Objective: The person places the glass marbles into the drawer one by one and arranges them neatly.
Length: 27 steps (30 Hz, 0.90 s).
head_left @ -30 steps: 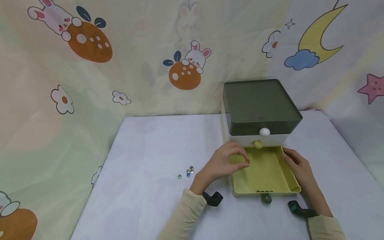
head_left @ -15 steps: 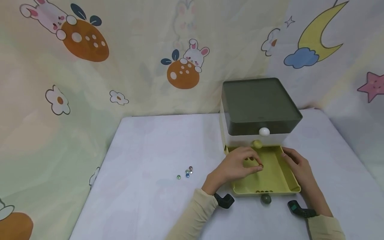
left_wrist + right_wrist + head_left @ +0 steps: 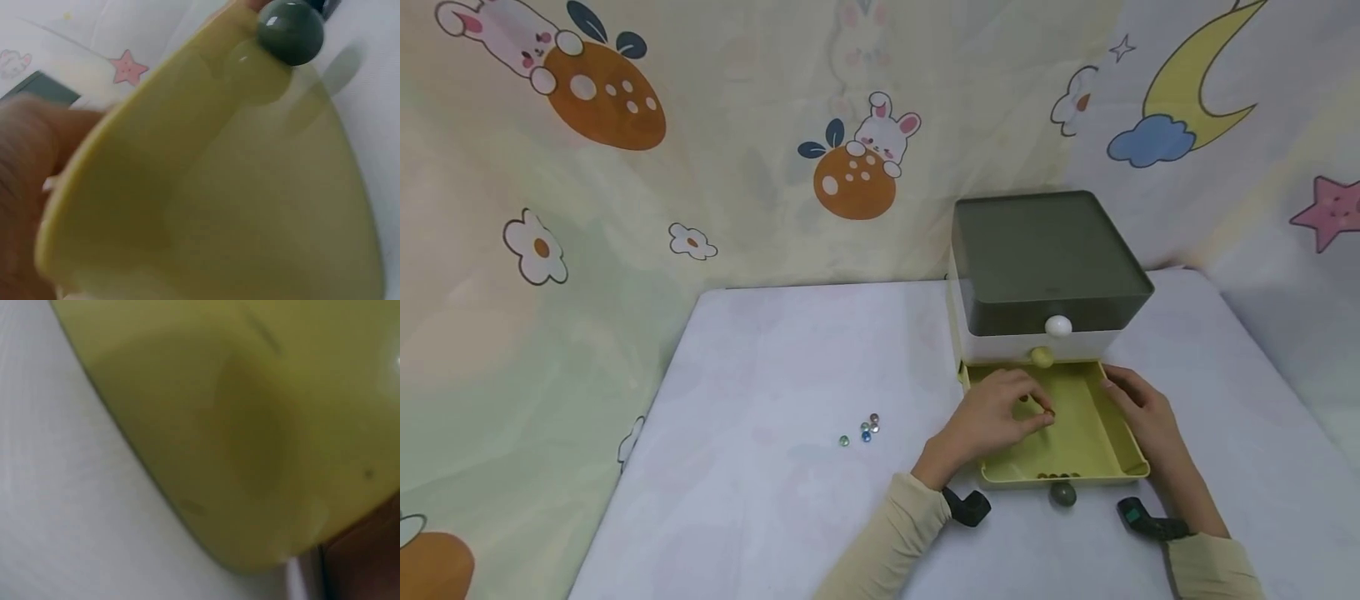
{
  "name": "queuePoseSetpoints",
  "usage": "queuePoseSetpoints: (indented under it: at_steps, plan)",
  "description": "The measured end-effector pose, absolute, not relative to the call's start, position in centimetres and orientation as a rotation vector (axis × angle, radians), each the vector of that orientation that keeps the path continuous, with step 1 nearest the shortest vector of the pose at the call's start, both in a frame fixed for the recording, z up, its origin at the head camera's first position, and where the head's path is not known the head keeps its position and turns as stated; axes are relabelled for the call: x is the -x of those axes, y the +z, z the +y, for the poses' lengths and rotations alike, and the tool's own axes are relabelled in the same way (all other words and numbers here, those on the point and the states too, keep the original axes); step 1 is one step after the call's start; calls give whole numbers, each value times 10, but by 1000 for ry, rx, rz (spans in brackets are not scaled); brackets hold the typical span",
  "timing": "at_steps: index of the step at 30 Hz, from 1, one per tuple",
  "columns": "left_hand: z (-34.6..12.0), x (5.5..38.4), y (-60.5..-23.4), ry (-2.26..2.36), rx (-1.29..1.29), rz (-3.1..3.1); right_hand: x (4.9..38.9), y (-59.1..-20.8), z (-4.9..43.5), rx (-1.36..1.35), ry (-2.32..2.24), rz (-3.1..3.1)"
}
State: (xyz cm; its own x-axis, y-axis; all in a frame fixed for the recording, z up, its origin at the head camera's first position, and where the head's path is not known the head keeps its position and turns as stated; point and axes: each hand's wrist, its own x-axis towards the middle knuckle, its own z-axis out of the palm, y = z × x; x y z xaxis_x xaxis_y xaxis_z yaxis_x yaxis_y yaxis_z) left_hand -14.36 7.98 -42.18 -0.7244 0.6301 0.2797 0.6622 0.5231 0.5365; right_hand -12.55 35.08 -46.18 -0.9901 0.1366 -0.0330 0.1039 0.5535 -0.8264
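Observation:
A yellow-green drawer [image 3: 1075, 433] stands pulled out from a small cabinet [image 3: 1052, 258] with a dark green top. Over the drawer's inside, my left hand [image 3: 988, 421] pinches a small reddish-orange marble [image 3: 1049, 412] between thumb and fingertips. Another brown marble [image 3: 1024, 399] shows just behind those fingers. Several more brown marbles [image 3: 1058, 476] lie in a row along the drawer's front wall. My right hand [image 3: 1153, 421] holds the right wall, thumb at the rim and fingers outside. In the left wrist view, the drawer's outer wall [image 3: 219, 175] hides most of the work.
Several coloured glass marbles [image 3: 866, 427] lie on the white-covered table [image 3: 775, 358] left of the drawer. A round dark green knob [image 3: 1063, 494] sticks out from the drawer's front. The cabinet has a white knob [image 3: 1058, 326] and a yellow-green knob [image 3: 1042, 357]. A printed cloth hangs behind.
My left hand has moved right, further over the drawer with the marble, and has hardly shifted in the last half second. My right hand keeps its place on the drawer wall.

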Motion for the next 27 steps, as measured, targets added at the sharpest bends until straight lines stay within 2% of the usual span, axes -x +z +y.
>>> queuePoseSetpoints:
  at_steps: [10, 27]
  plan:
    - [86, 139, -428, -674, 962, -2717, 124, -463, 346, 249, 1446, -2762]
    - [90, 137, -433, -269, 968, -2740, 124, -460, 350, 229, 1434, -2757]
